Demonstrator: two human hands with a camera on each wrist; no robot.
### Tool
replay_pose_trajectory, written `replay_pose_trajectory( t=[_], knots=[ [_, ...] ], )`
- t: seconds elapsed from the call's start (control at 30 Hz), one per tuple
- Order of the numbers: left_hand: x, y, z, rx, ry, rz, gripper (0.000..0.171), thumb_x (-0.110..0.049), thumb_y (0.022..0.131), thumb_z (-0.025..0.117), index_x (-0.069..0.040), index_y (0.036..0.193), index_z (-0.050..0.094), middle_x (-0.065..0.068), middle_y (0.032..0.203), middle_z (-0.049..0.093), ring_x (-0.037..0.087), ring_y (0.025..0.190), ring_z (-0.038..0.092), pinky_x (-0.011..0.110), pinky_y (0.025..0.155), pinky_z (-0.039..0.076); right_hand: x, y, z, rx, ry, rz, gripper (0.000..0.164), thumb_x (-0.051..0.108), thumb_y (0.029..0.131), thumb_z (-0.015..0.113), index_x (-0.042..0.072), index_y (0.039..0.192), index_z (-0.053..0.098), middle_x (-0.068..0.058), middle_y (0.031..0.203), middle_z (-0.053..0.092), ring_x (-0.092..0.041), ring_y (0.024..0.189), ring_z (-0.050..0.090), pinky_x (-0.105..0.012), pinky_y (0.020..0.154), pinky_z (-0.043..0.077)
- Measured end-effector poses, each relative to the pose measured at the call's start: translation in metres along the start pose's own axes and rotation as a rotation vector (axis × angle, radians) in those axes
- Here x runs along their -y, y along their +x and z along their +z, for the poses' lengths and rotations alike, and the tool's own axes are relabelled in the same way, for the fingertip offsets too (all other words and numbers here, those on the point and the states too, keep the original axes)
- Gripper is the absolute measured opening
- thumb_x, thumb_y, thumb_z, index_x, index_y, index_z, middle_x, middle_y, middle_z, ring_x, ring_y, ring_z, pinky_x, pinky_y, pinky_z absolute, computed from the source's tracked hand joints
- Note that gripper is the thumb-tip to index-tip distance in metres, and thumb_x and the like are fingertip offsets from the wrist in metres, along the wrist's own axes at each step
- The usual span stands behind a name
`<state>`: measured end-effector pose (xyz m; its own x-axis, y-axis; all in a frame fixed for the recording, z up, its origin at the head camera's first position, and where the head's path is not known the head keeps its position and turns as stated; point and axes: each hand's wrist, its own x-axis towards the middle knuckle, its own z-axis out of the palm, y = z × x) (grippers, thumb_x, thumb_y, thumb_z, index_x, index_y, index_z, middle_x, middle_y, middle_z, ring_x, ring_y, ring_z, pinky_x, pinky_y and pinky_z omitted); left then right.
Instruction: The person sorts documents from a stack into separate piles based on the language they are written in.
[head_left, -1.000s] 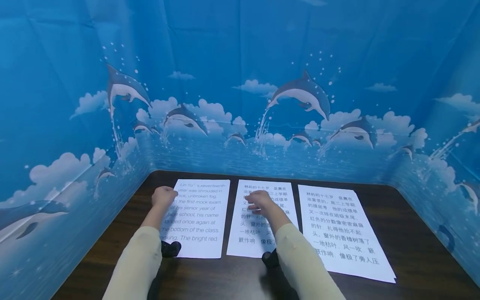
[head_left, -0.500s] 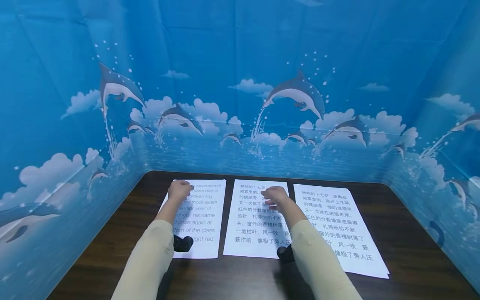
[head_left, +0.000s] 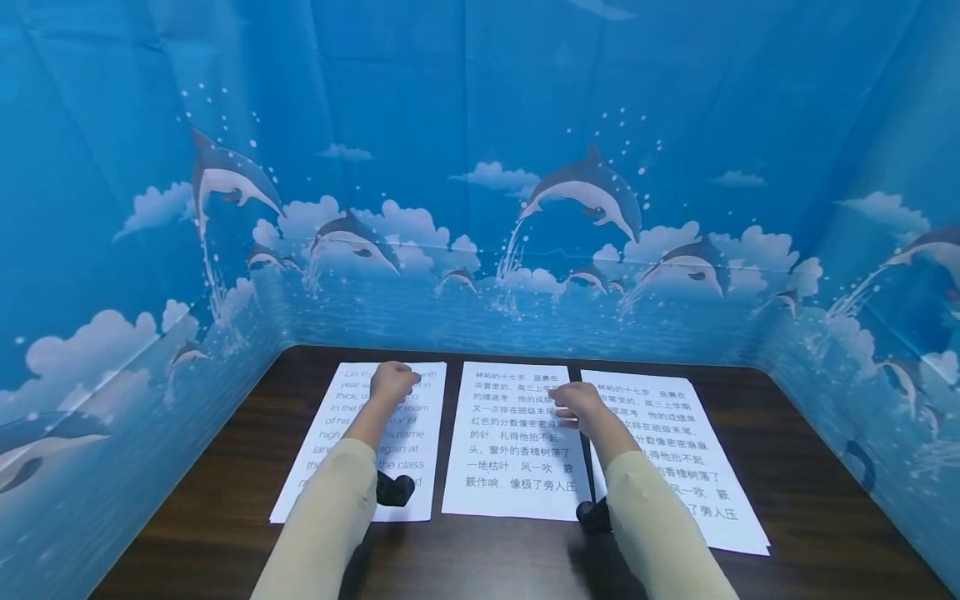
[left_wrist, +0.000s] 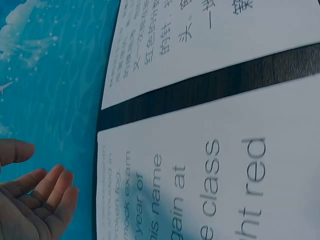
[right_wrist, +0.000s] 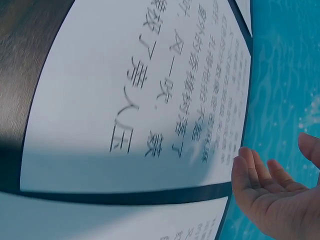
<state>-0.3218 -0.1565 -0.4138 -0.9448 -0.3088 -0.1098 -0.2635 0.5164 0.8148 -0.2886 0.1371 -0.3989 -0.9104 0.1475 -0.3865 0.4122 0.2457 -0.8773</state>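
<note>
Over the left sheet of English text [head_left: 330,467] hovers my left hand [head_left: 392,385], its fingers loosely bent with nothing in them. In the left wrist view that hand [left_wrist: 40,202] shows its palm, thumb apart from the fingers. My right hand [head_left: 581,404] hangs above the gap between the middle sheet of Chinese text [head_left: 495,496] and the right stack of Chinese sheets [head_left: 727,529]. The right wrist view shows the right hand [right_wrist: 272,192] relaxed, palm up to the camera, holding nothing. Shadows of the hands fall on the paper.
The three lots of paper lie side by side on a dark wooden table [head_left: 187,508]. A blue curtain [head_left: 420,100] printed with dolphins encloses its back and sides. Black wrist devices [head_left: 395,490] sit under both forearms.
Both hands have moved to the right, the left from the left sheet's edge to over its text, the right from the middle sheet toward the right stack. The papers stay on the table.
</note>
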Motion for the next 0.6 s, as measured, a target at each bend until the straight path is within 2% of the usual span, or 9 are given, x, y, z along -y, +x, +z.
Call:
replay_pose_trajectory(
  t=[0.13, 0.17, 0.6],
  knots=[
    [-0.02, -0.027, -0.002, 0.028, -0.022, -0.012, 0.037, -0.017, 0.08, 0.055, 0.004, 0.11, 0.049, 0.019, 0.098, 0.053, 0.03, 0.087, 0.053, 0.036, 0.072, 0.045, -0.003, 0.001, -0.006, -0.018, 0.015, 0.013, 0.042, 0.016, 0.083, 0.054, -0.003, 0.119, 0.043, -0.02, 0.108, 0.049, -0.031, 0.096, 0.05, -0.038, 0.079, 0.042],
    [-0.021, -0.029, 0.0, 0.035, -0.027, -0.012, 0.037, -0.017, 0.08, 0.055, 0.004, 0.11, 0.05, 0.019, 0.099, 0.053, 0.029, 0.087, 0.053, 0.036, 0.072, 0.045, -0.004, 0.001, -0.008, -0.022, 0.014, 0.015, 0.042, 0.016, 0.083, 0.053, -0.003, 0.119, 0.042, -0.02, 0.109, 0.049, -0.031, 0.096, 0.05, -0.038, 0.079, 0.042],
    [-0.014, -0.037, 0.026, 0.11, -0.082, -0.069, 0.037, -0.015, 0.077, 0.059, 0.005, 0.107, 0.051, 0.018, 0.096, 0.054, 0.028, 0.084, 0.056, 0.034, 0.066, 0.047, -0.019, 0.001, -0.027, -0.057, 0.021, 0.055, 0.042, 0.016, 0.083, 0.053, -0.005, 0.118, 0.043, -0.025, 0.11, 0.045, -0.032, 0.098, 0.049, -0.037, 0.077, 0.044]
  ],
)
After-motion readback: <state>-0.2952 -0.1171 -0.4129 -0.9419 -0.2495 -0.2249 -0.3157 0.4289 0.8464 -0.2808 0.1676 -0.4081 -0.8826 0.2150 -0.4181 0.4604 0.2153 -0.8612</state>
